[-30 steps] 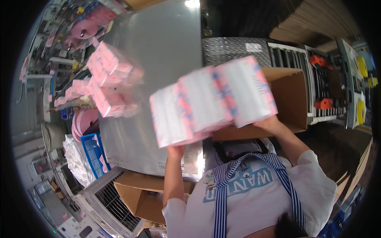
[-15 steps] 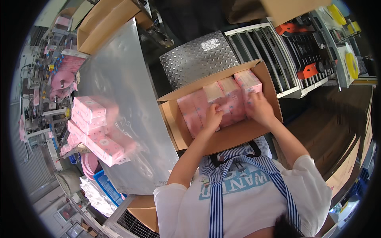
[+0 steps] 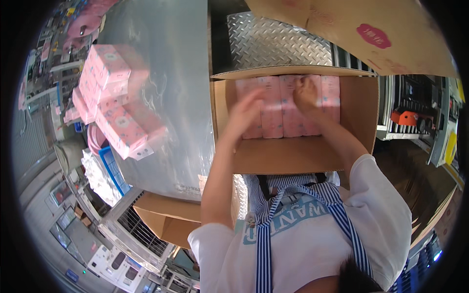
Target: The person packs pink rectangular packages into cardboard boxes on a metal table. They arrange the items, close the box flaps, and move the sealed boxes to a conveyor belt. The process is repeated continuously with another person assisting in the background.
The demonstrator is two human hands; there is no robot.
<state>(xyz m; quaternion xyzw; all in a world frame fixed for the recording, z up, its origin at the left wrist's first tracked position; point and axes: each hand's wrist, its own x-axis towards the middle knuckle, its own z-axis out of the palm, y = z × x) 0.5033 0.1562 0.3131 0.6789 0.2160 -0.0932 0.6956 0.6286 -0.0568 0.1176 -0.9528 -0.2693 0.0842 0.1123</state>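
An open cardboard carton (image 3: 293, 155) stands in front of me, with a row of pink packs (image 3: 272, 115) packed side by side in it. My right hand (image 3: 306, 94) rests on top of the packs toward the right, its fingers curled in and no object visible in them. Over the left end of the row is my left hand (image 3: 246, 110), blurred by motion. Its fingers look stretched out and nothing shows in them; whether it touches the packs is unclear.
Left of the carton, a metal table (image 3: 171, 122) carries a pile of pink packs (image 3: 115, 107). A carton flap or board (image 3: 351, 34) hangs over the far right. Beyond lies a diamond-plate surface (image 3: 273, 41); another open carton (image 3: 168, 215) sits at lower left.
The raised packs in the carton now sit level with the row. My left hand has lifted and moved left; my right hand lies farther in. The carton appears straighter as the view turned.
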